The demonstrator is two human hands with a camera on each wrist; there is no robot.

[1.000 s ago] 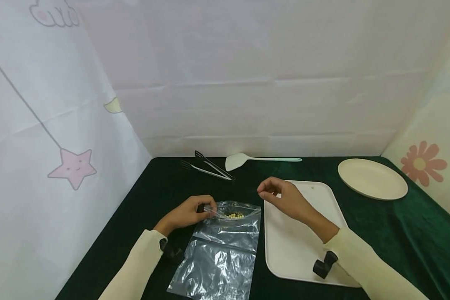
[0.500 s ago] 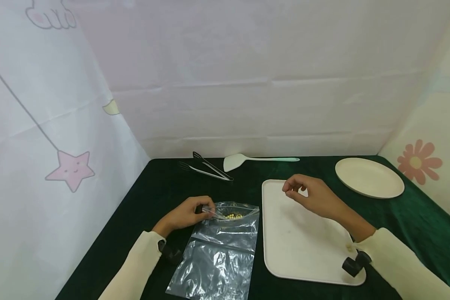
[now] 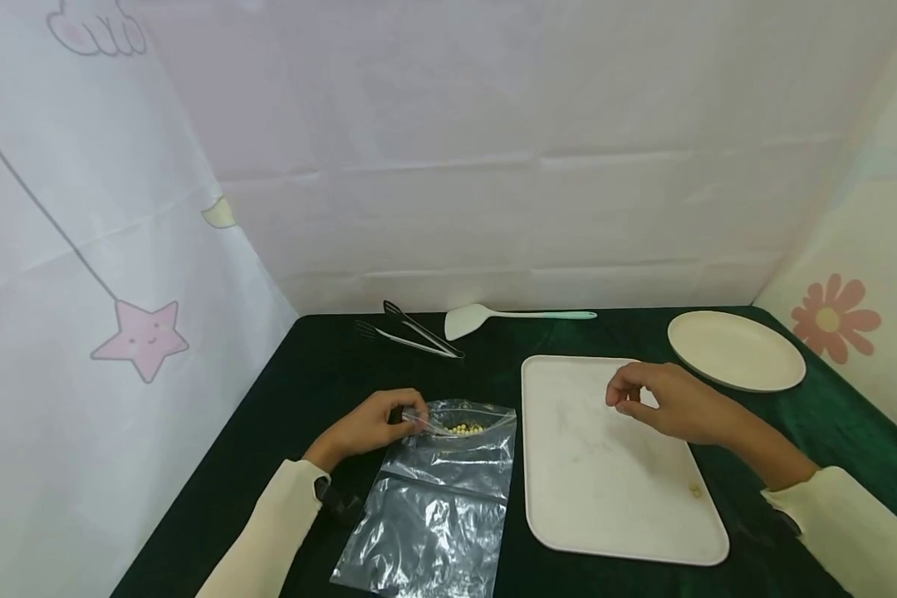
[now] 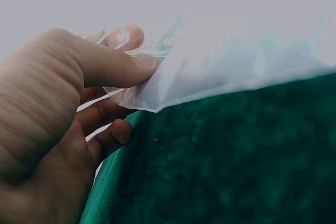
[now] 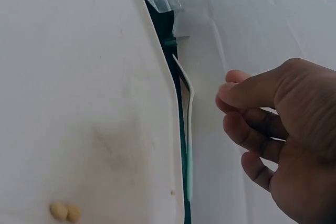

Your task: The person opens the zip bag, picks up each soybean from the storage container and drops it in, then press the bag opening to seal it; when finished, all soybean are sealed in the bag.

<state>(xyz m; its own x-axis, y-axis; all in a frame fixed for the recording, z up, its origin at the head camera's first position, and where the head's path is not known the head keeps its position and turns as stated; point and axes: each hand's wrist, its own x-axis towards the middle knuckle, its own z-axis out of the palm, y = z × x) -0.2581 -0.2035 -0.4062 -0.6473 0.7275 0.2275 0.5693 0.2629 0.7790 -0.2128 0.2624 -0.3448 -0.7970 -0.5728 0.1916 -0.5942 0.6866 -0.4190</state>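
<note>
A clear zip-lock bag (image 3: pixel 448 490) lies on the dark green cloth, its mouth partly spread. Small yellowish beans (image 3: pixel 466 429) show inside near that mouth. My left hand (image 3: pixel 374 423) pinches the left corner of the bag's zip edge between thumb and fingers, as the left wrist view confirms. Over the right part of a white tray (image 3: pixel 590 465) hovers my right hand (image 3: pixel 669 403), its fingers loosely bent and thumb near the index finger. Nothing shows between those fingertips. Two round beans (image 5: pixel 65 212) sit together on the tray, toward its right edge in the head view.
Behind the bag lie metal tongs (image 3: pixel 419 332) with dark tips. To their right is a spatula (image 3: pixel 471 321) with a pale green handle. An oval cream plate (image 3: pixel 736 349) rests at the back right. Printed cloth walls (image 3: pixel 433 166) enclose the table.
My right hand has moved rightward from near the bag, across the tray to its right side. My left hand keeps its grip on the bag's edge.
</note>
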